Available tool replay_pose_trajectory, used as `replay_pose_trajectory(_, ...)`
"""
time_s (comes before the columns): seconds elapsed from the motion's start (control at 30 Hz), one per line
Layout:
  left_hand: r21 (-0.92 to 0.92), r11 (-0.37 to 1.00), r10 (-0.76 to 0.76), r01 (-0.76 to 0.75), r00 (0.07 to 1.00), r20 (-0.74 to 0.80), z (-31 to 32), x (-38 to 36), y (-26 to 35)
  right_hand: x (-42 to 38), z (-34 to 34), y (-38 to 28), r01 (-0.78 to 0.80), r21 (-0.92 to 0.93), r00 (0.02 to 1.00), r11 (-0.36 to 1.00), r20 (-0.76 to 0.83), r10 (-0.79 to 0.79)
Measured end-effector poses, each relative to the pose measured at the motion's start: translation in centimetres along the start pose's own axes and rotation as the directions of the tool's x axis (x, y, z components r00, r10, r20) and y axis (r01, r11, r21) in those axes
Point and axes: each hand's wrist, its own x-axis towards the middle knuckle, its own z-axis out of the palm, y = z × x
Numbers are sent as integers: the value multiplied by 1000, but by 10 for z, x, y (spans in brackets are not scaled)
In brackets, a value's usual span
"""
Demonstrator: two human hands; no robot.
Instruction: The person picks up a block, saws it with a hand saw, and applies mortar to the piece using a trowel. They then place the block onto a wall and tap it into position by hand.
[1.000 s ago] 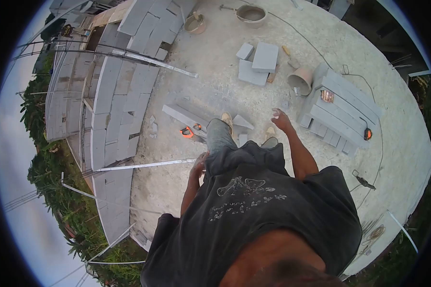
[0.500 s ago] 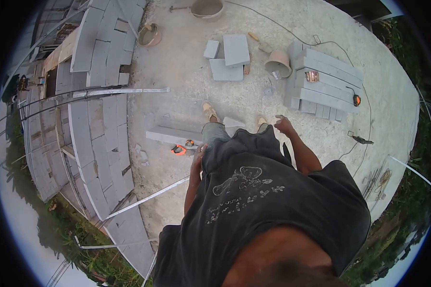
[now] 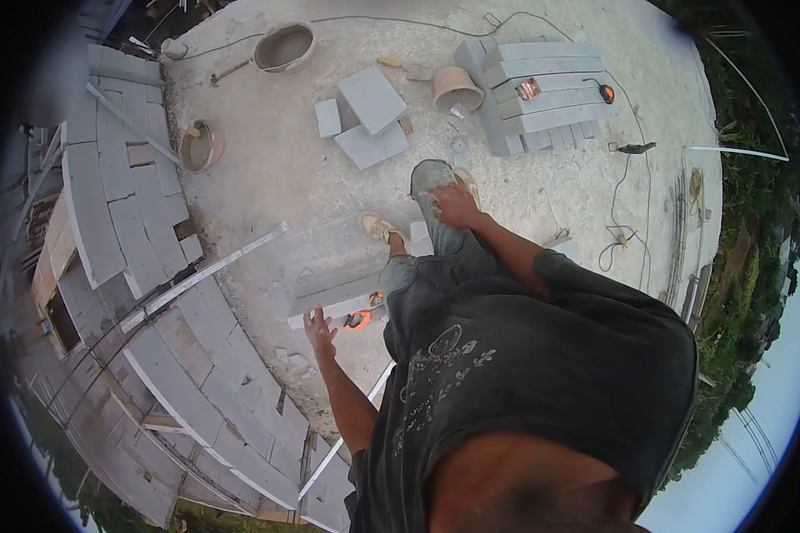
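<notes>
My left hand [image 3: 320,331] hangs over the floor with its fingers spread, holding nothing. Nearest to it are a long grey block [image 3: 333,298] and an orange-handled tool [image 3: 357,320], with a smaller orange and black item [image 3: 376,299] beside the block. My right hand [image 3: 454,205] is at my raised right knee [image 3: 431,174], seemingly touching the trouser leg. Its fingers look loosely stretched, with nothing visible in them.
Ahead lie several grey blocks [image 3: 373,99], a trowel [image 3: 404,67], a tipped bucket [image 3: 458,89] and a block stack [image 3: 551,75] bearing a tape measure [image 3: 606,93]. Mortar tubs [image 3: 284,47] stand farther off. A block wall [image 3: 120,209] borders the left; cables cross the floor.
My view has turned, shifting the blocks and wall. My left hand has moved out from my side. My right hand has come in to my right knee, which is now raised forward.
</notes>
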Motion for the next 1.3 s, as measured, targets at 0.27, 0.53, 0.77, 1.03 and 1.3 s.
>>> replay_pose_trajectory(0.27,88,996,2,-7,998,60,33,27,68,30,-6,65,-314,537,928,783,2,372)
replay_pose_trajectory(0.53,-65,994,87,-85,996,36,159,-18,168,165,-19,166,-362,281,932,889,117,342)
replay_pose_trajectory(0.77,24,996,-84,84,996,3,199,-29,196,239,-91,185,-240,458,970,856,85,227)
replay_pose_trajectory(1.03,-93,993,-75,70,996,-47,209,-2,243,239,-49,202,-426,484,898,764,331,291)
replay_pose_trajectory(1.3,291,945,83,-146,972,218,244,220,316,322,8,195,-443,721,881,533,239,409)
